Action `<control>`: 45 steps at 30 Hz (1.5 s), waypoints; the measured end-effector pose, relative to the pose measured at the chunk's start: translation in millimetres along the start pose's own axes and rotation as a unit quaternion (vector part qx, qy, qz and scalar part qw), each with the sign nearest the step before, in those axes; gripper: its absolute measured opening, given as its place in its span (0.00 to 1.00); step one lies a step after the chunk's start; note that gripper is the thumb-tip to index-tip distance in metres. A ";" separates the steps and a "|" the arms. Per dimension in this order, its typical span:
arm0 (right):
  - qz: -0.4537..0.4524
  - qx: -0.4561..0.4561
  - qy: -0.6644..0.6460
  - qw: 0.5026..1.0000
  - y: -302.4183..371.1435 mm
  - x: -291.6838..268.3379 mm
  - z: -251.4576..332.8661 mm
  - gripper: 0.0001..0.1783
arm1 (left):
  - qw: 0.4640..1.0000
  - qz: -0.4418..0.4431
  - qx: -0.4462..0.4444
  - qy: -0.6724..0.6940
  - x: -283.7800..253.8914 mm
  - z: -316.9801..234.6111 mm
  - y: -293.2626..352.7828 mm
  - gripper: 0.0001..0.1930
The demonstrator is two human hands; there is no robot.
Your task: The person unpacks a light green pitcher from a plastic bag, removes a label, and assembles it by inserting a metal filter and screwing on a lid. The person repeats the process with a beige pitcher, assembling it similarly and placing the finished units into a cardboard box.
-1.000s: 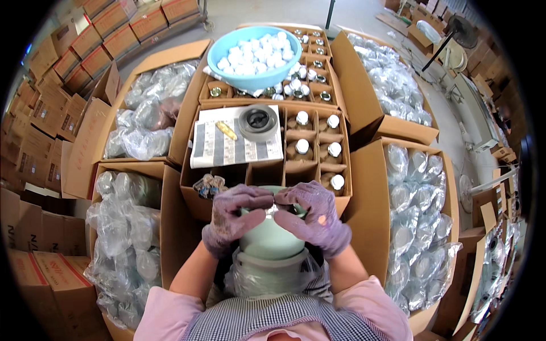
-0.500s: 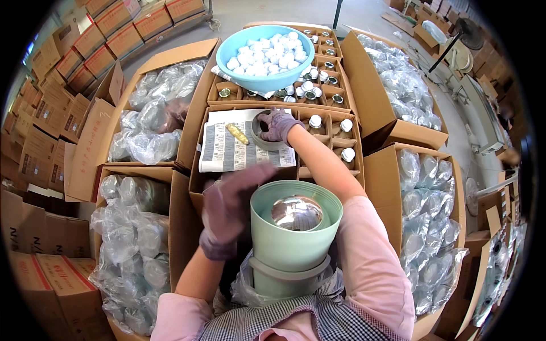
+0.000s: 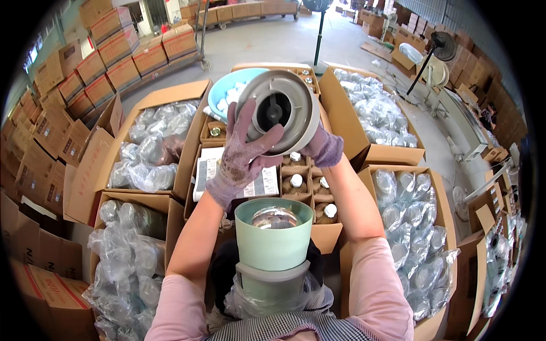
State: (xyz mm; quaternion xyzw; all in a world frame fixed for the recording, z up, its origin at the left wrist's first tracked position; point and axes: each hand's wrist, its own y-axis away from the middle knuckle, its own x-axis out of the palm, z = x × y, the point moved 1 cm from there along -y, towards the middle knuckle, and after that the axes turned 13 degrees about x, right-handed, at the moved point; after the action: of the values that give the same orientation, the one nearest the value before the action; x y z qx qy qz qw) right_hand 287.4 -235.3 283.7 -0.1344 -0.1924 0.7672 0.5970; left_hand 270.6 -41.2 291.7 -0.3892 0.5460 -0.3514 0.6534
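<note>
Grey ring [image 3: 301,111] has risen (tilted), pinched between left grip [image 3: 242,154] and right grip [image 3: 325,146].

Both arms [image 3: 196,241] raised fwd, L hand [image 3: 242,159] gloved, fingers [image 3: 244,116] apart, R hand [image 3: 326,146] part-hidden

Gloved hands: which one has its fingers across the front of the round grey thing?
The left hand: its fingers spread over the front of the round grey piece. The right hand is at the piece's right edge, fingers hidden behind it.
</note>
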 end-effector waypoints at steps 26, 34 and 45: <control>0.080 -0.199 0.327 0.920 32.5 16.8 33.7 0.34 | 0.993 0.071 0.031 0.086 -38.8 -26.9 -4.9 0.31; -0.163 0.372 0.032 0.913 99.8 -5.6 36.1 0.28 | 0.848 -0.054 -0.370 0.377 -60.9 -31.6 59.1 0.29; -0.039 0.266 -0.073 0.960 131.2 49.6 41.1 0.38 | 0.855 0.111 -0.287 0.417 -66.0 -62.5 25.4 0.27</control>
State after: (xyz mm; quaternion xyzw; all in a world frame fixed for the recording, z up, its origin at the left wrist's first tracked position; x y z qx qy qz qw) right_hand 143.7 -220.8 261.6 0.0931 -0.0290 0.7742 0.6253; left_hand 199.4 20.7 291.8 -0.3138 0.8833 -0.2337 0.2583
